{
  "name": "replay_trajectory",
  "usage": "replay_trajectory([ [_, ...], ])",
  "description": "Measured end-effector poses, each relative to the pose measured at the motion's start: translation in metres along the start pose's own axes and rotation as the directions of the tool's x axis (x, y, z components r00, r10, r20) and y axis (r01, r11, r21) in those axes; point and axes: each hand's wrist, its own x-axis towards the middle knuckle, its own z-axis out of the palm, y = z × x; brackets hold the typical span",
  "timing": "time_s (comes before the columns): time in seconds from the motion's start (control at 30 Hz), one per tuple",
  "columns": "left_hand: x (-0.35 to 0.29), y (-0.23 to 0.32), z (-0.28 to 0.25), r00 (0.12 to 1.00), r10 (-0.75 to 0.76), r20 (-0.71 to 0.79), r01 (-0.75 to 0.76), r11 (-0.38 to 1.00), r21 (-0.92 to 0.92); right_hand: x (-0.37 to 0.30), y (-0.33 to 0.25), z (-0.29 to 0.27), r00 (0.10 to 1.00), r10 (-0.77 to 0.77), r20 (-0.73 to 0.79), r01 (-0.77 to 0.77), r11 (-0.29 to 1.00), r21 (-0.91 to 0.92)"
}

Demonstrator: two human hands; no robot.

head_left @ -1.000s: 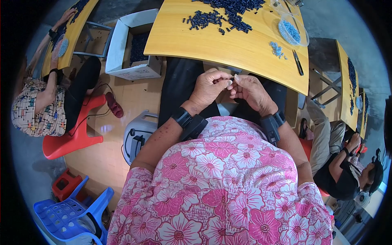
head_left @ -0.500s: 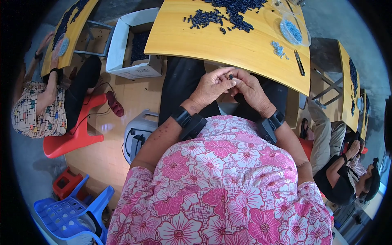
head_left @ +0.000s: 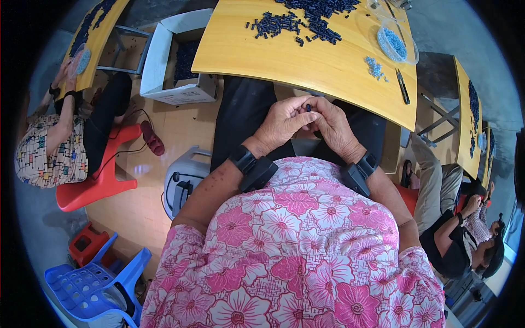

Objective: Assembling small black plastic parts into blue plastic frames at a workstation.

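Just past the near edge of the table [head_left: 257, 65], above my lap, my left hand [head_left: 280, 121] and my right hand [head_left: 333, 126] meet at the fingertips. Between them is a small black cylindrical piece [head_left: 308, 107], mostly covered by thumbs and fingers. Both hands are closed around it, thumbs toward me. On the table top lies a loose pile of similar dark pieces [head_left: 322, 13]. To its right stands a clear round tub [head_left: 414, 56] of tiny light-blue parts, with some of these parts [head_left: 375, 68] spilled beside it. A slim black pointed tool [head_left: 402, 87] lies near the table's right edge.
A white carton [head_left: 180, 96] holding dark pieces stands left of the table. A grey stool [head_left: 188, 164] is by my left arm; a blue plastic chair [head_left: 82, 287] is at lower left. Co-workers sit at tables on both sides, one on a red stool [head_left: 98, 191].
My fingers have shifted around the black piece, and the hands are slightly lower. The co-worker at left has moved their hands to the tub on their table.
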Motion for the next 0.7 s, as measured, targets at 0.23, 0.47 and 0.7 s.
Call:
replay_trajectory([
  [0.23, -0.005, 0.009, 0.003, 0.999, -0.038, -0.028, 0.034, 0.989, -0.143, 0.002, -0.008, -0.001, 1.0, -0.013, 0.024, 0.014, 0.999, -0.038],
  [0.47, 0.0, 0.002, 0.0, 0.998, -0.054, 0.01, 0.055, 0.993, -0.103, 0.004, -0.008, -0.001, 0.999, -0.049, 0.012, 0.05, 0.99, -0.129],
  [0.7, 0.0, 0.002, 0.006, 0.998, -0.009, -0.055, 0.008, 1.0, -0.017, 0.002, -0.013, -0.003, 0.999, 0.014, 0.03, -0.01, 0.993, -0.116],
])
